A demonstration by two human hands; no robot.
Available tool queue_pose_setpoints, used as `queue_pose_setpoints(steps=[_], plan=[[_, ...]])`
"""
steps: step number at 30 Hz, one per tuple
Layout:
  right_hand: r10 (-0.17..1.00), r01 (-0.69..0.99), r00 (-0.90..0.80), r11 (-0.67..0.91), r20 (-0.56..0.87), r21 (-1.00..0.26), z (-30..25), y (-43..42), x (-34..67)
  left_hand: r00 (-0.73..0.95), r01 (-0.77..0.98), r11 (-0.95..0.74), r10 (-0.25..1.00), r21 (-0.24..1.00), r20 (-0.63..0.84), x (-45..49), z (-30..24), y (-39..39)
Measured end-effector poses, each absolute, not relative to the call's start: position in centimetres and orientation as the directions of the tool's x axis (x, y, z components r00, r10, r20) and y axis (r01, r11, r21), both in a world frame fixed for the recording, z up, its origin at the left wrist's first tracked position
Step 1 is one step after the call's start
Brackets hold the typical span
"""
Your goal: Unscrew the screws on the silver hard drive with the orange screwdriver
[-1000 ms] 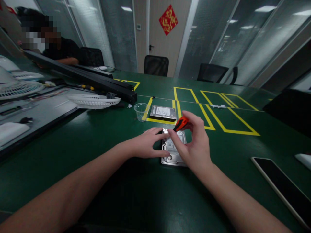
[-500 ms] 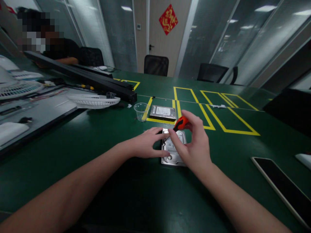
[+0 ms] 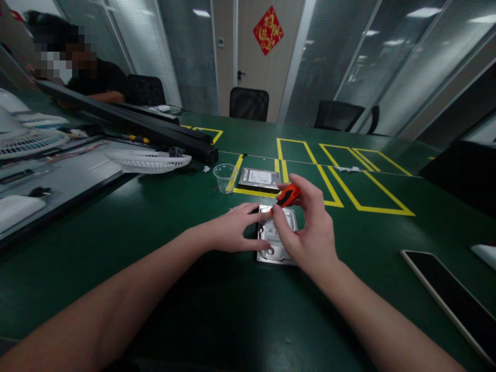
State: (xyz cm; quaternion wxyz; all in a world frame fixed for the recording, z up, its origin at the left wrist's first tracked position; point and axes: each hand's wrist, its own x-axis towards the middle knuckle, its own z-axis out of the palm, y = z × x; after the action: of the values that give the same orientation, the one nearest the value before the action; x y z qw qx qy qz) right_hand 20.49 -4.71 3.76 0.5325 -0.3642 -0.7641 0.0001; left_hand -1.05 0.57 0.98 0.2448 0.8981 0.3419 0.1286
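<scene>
A silver hard drive (image 3: pixel 273 249) lies flat on the green table (image 3: pixel 163 217) in front of me. My left hand (image 3: pixel 232 230) rests on the table with its fingers spread against the drive's left edge. My right hand (image 3: pixel 308 227) holds an orange-and-black screwdriver (image 3: pixel 287 195) by the handle, tilted, with its tip down at the drive's far left corner. The hand covers much of the drive's right side. A second hard drive (image 3: pixel 259 179) lies further away, inside yellow tape lines.
A clear plastic cup (image 3: pixel 225 177) stands left of the far drive. White fan grilles (image 3: pixel 149 160) and a long black bar (image 3: pixel 155 129) lie at the left. Another person (image 3: pixel 89 77) sits at the far left. A dark tablet (image 3: pixel 449 297) lies at the right. Chairs line the far edge.
My right hand has turned the screwdriver handle slightly, and its fingers have shifted up around it. My left hand and the drive have stayed put.
</scene>
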Motion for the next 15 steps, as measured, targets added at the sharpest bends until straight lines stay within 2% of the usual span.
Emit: queue_pose_setpoints(steps=[6,15], plan=[[0.539,0.62,-0.15,0.704,0.829,-0.346,3.86,-4.42,20.64,0.741,0.545,-0.656,0.668,0.522,0.066,-1.1,1.04,0.56],[0.565,0.54,-0.184,0.742,0.804,-0.398,3.65,-4.64,20.55,0.731,0.558,-0.644,0.68,0.524,0.058,-1.04,0.9,0.59]])
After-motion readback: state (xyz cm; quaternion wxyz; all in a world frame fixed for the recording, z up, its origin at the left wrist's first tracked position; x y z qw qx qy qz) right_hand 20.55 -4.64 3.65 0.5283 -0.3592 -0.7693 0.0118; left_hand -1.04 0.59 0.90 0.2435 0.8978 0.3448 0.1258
